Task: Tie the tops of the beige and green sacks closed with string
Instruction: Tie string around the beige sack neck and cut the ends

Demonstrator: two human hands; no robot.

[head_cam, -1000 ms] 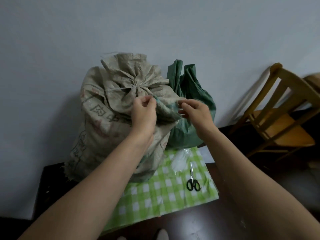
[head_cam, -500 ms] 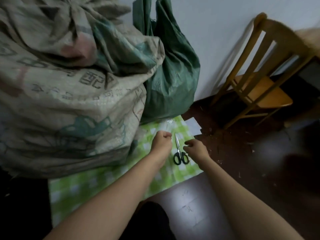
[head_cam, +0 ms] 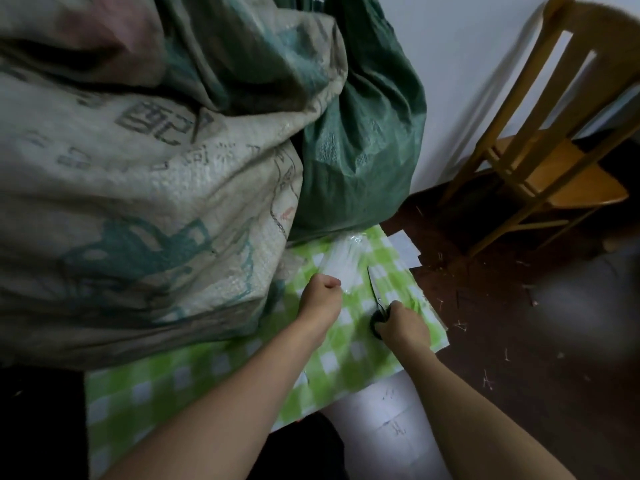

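The big beige sack (head_cam: pixel 145 188) with printed lettering fills the left of the view; its top is out of frame. Behind it to the right stands the green sack (head_cam: pixel 360 140), its top also cut off. Both rest on a green-and-white checked sheet (head_cam: pixel 194 379) on the floor. A clear packet of white string (head_cam: pixel 346 261) lies on the sheet in front of the green sack. My left hand (head_cam: pixel 320 297) is curled at the packet's near end and grips it. My right hand (head_cam: pixel 403 327) is closed on the black handles of the scissors (head_cam: pixel 375 292), whose blade points away from me.
A wooden chair (head_cam: pixel 554 161) stands at the right against the white wall. The dark floor (head_cam: pixel 519 323) around it carries small scraps and a white slip of paper (head_cam: pixel 403 245). A white paper sheet (head_cam: pixel 388 420) lies near my right forearm.
Both hands left the tied beige sack top and came down to the checked sheet. The view dropped with them. My left hand reached the string packet and my right hand closed on the scissors.
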